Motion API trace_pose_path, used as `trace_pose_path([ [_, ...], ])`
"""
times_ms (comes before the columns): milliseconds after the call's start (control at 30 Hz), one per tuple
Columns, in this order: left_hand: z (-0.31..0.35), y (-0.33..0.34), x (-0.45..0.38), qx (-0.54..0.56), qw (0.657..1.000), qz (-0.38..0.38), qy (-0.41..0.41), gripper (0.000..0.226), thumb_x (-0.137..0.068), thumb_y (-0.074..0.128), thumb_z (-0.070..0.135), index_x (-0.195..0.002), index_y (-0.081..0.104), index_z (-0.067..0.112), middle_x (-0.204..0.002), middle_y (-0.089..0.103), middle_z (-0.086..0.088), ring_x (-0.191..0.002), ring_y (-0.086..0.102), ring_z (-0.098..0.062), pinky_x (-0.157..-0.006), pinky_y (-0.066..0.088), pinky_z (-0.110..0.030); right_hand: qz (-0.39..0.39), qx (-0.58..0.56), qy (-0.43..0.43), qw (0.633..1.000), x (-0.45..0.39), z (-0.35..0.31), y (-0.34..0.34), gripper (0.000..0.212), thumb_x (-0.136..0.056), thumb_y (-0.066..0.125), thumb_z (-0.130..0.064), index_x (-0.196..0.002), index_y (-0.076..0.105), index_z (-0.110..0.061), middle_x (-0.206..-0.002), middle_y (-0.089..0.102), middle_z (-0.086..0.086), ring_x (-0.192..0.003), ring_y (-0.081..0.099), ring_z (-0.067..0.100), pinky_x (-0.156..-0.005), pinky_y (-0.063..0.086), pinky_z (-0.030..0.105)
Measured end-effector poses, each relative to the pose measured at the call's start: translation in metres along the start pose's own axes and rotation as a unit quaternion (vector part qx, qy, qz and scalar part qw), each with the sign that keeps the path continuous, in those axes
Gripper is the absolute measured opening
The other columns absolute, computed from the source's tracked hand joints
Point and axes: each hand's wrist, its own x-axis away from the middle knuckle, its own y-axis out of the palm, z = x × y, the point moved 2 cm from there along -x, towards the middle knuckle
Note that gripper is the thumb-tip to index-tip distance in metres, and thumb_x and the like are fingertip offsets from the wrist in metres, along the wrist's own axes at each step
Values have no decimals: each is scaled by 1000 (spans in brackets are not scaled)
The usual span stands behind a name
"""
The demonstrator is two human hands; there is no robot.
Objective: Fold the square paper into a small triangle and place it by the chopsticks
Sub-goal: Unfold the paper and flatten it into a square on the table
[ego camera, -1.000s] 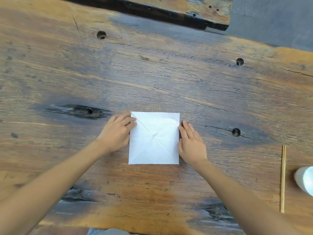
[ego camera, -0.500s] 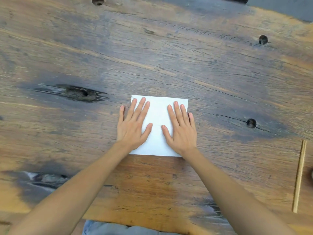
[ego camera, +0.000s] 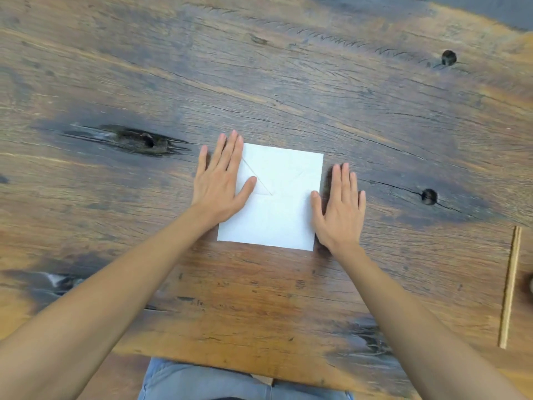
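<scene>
A white square paper (ego camera: 278, 209) lies flat on the wooden table, with faint diagonal crease lines across it. My left hand (ego camera: 220, 180) rests flat, fingers apart, over the paper's left edge, its thumb on the sheet. My right hand (ego camera: 341, 207) lies flat on the table just beyond the paper's right edge, with only the thumb touching the sheet. Neither hand holds anything. The wooden chopsticks (ego camera: 510, 287) lie side by side, pointing away from me, near the table's right edge.
The worn wooden table (ego camera: 259, 82) has a dark split (ego camera: 135, 138) to the left of the paper and round holes (ego camera: 429, 196) to the right. Its front edge (ego camera: 230, 368) runs just above my lap. A blurred object (ego camera: 530, 281) shows at the right border.
Both hands have slid outward from the middle of the paper to its left and right edges, uncovering its creased centre. The view has tilted slightly.
</scene>
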Motion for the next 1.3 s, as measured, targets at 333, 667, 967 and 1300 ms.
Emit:
trace_pose_path([
  [333, 41, 22, 31, 7, 1000, 11, 26, 69, -100, 18, 43, -162, 13, 13, -171, 8, -4, -159, 5, -21, -128, 7, -49, -5, 18, -118, 993, -4, -65, 26, 68, -105, 39, -42, -165, 16, -19, -174, 7, 2, -161, 6, 20, -129, 10, 47],
  [667, 16, 37, 40, -18, 999, 30, 23, 75, -99, 27, 53, -163, 9, 17, -172, 7, 1, -159, 3, -20, -127, 9, -52, 12, 24, -81, 996, 4, -35, 30, 75, -102, 33, -59, -166, 9, -26, -175, 2, -2, -161, 2, 18, -130, 6, 46],
  [967, -7, 33, 63, -50, 999, 4, 17, 101, -86, 32, 76, -163, 6, 16, -172, 3, -1, -159, 0, -22, -127, 5, -55, 16, 29, -67, 997, 22, 0, 25, 80, -99, 31, -62, -166, 7, -23, -174, 4, 0, -161, 2, 19, -129, 5, 45],
  [1300, -27, 20, 90, -32, 999, -30, 1, 106, -84, 23, 80, -162, -3, 14, -172, -6, -4, -159, -6, -21, -128, 3, -52, 4, 33, -53, 998, 78, 46, 20, 78, -102, 28, -62, -166, 5, -22, -174, 1, -2, -161, -3, 15, -130, 5, 43],
])
